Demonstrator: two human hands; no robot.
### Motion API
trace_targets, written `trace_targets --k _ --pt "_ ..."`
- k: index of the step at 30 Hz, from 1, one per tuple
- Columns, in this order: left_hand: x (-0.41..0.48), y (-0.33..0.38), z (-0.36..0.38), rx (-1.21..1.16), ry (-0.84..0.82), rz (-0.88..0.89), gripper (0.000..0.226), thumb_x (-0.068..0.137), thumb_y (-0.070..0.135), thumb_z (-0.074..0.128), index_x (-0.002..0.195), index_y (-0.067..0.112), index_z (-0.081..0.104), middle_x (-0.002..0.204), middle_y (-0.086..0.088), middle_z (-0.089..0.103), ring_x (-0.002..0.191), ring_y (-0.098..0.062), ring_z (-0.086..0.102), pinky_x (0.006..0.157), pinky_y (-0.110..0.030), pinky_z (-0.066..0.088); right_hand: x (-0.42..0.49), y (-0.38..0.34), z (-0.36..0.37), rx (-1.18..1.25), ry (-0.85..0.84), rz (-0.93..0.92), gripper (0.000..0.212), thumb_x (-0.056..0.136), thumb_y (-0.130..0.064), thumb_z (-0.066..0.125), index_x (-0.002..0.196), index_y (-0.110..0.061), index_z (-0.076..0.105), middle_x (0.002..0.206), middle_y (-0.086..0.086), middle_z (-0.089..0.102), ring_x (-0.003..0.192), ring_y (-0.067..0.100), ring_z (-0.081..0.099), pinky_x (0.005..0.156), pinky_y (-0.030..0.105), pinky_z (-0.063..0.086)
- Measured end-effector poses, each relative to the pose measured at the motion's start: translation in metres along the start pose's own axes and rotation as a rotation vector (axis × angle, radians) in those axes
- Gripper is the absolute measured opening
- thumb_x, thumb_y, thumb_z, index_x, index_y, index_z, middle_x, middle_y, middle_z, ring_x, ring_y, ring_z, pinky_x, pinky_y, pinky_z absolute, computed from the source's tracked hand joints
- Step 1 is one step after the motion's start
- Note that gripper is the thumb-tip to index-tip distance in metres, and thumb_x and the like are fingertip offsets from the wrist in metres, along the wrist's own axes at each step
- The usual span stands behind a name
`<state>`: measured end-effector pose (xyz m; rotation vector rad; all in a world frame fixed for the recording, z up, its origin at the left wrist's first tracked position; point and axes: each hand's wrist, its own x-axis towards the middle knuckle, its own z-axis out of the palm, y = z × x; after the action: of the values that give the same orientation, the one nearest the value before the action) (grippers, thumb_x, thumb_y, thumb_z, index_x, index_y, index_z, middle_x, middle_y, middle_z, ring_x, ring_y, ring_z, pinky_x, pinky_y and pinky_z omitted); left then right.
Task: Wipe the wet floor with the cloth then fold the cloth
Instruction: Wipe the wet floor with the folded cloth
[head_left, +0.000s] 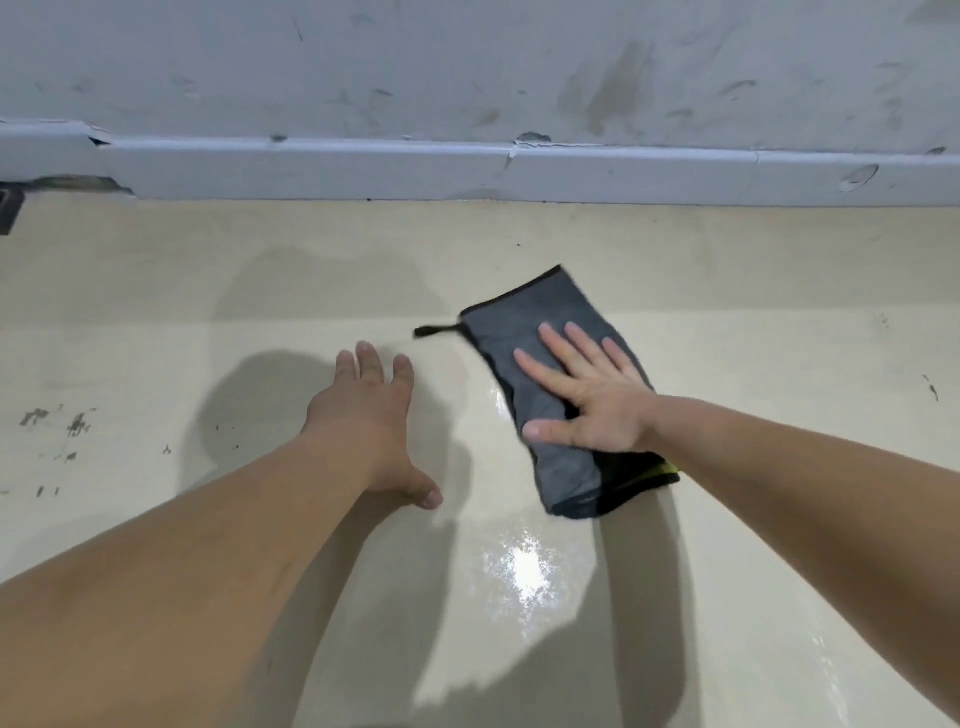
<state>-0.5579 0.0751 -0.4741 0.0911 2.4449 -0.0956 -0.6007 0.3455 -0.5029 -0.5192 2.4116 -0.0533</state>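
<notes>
Nearest to the camera, two bare forearms reach forward over a cream floor (753, 322). Between them a wet patch (519, 569) shines with bright reflection. The left hand (363, 415) is open, its fingers relaxed and a little apart, the thumb pointing back toward the person; it holds nothing, and I cannot tell if the fingertips touch the floor or hover just above it. The right hand (597, 400) lies flat with all fingers spread, and it presses down on the cloth (535, 312).

The cloth is grey with a dark edge and is folded (its far corner looks slightly blurred). It lies on the floor, right of centre, with a small dark loop (436, 330) sticking out at its left side and a yellow-green label (666, 469) near the wrist.

At the left, the floor has some dark marks (57, 421). Farther away runs a chipped skirting board (467, 171), and above it a scuffed pale wall (415, 62).

Counted: two hands, one cloth, one loop.
</notes>
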Motion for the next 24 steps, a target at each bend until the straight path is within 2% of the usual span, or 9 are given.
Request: trace_targets --k 3,6,9,11,13,18,20,24 --pt "0.003 0.003 -0.003 0.026 0.001 -0.001 0.165 0.048 0.084 0.080 0.161 0.014 -0.017 0.168 -0.024 -0.016 0.157 -0.042 -0.010 0.117 -0.049 0.036 0.016 0.009 -0.016 0.122 0.026 0.217 0.090 0.084 -0.089 0.034 0.151 -0.060 -0.018 0.161 -0.015 -0.037 0.149 0.012 -0.036 0.124 0.045 -0.016" --pt "0.005 0.004 -0.002 0.032 0.010 0.012 0.162 0.052 0.081 0.081 0.161 0.011 -0.016 0.167 -0.028 -0.015 0.156 -0.046 -0.009 0.116 -0.049 0.036 0.037 -0.008 -0.021 0.251 0.120 0.452 0.087 0.084 -0.091 0.017 0.154 -0.053 -0.019 0.164 -0.010 -0.034 0.152 0.021 -0.031 0.124 0.049 -0.014" --pt "0.004 0.002 0.001 0.018 0.002 0.020 0.160 0.056 0.083 0.078 0.160 0.011 -0.019 0.166 -0.029 -0.018 0.156 -0.046 -0.012 0.117 -0.047 0.034 0.061 -0.051 -0.015 0.375 0.236 0.660 0.079 0.092 -0.080 0.004 0.158 -0.043 -0.019 0.167 0.004 -0.029 0.153 0.031 -0.027 0.123 0.057 -0.012" --pt "0.008 0.002 0.000 0.025 -0.001 0.020 0.161 0.055 0.084 0.078 0.160 0.010 -0.019 0.165 -0.032 -0.019 0.155 -0.048 -0.011 0.117 -0.047 0.034 0.070 -0.067 -0.016 0.390 0.245 0.710 0.079 0.094 -0.077 0.002 0.159 -0.039 -0.020 0.167 0.009 -0.030 0.152 0.036 -0.028 0.122 0.060 -0.011" --pt "0.011 0.002 -0.004 0.052 -0.019 0.029 0.163 0.054 0.084 0.078 0.160 0.006 -0.017 0.164 -0.036 -0.015 0.154 -0.053 -0.007 0.118 -0.048 0.032 0.065 -0.070 -0.015 0.331 0.202 0.630 0.081 0.092 -0.079 0.002 0.157 -0.039 -0.024 0.165 0.011 -0.033 0.151 0.036 -0.031 0.122 0.059 -0.014" --pt "0.011 -0.002 -0.007 0.058 -0.068 0.024 0.161 0.058 0.083 0.078 0.159 0.006 -0.021 0.163 -0.035 -0.020 0.154 -0.052 -0.011 0.120 -0.050 0.029 0.001 -0.075 0.016 0.036 -0.019 0.150 0.079 0.092 -0.080 0.005 0.146 -0.044 -0.040 0.152 0.004 -0.054 0.138 0.029 -0.052 0.120 0.056 -0.021" --pt "0.009 0.001 -0.009 0.051 -0.078 0.021 0.159 0.059 0.080 0.079 0.159 0.008 -0.022 0.164 -0.032 -0.022 0.154 -0.050 -0.013 0.120 -0.049 0.030 -0.024 -0.061 0.027 -0.059 -0.089 -0.012 0.079 0.094 -0.079 0.010 0.148 -0.046 -0.038 0.152 0.002 -0.054 0.136 0.025 -0.055 0.120 0.054 -0.022" --pt "0.006 0.002 -0.008 0.023 -0.059 -0.027 0.162 0.052 0.081 0.080 0.158 0.018 -0.024 0.166 -0.021 -0.026 0.156 -0.040 -0.019 0.114 -0.050 0.038 -0.048 -0.009 0.032 -0.168 -0.123 -0.227 0.078 0.096 -0.079 0.021 0.151 -0.052 -0.028 0.154 -0.006 -0.051 0.136 0.016 -0.055 0.115 0.046 -0.030"
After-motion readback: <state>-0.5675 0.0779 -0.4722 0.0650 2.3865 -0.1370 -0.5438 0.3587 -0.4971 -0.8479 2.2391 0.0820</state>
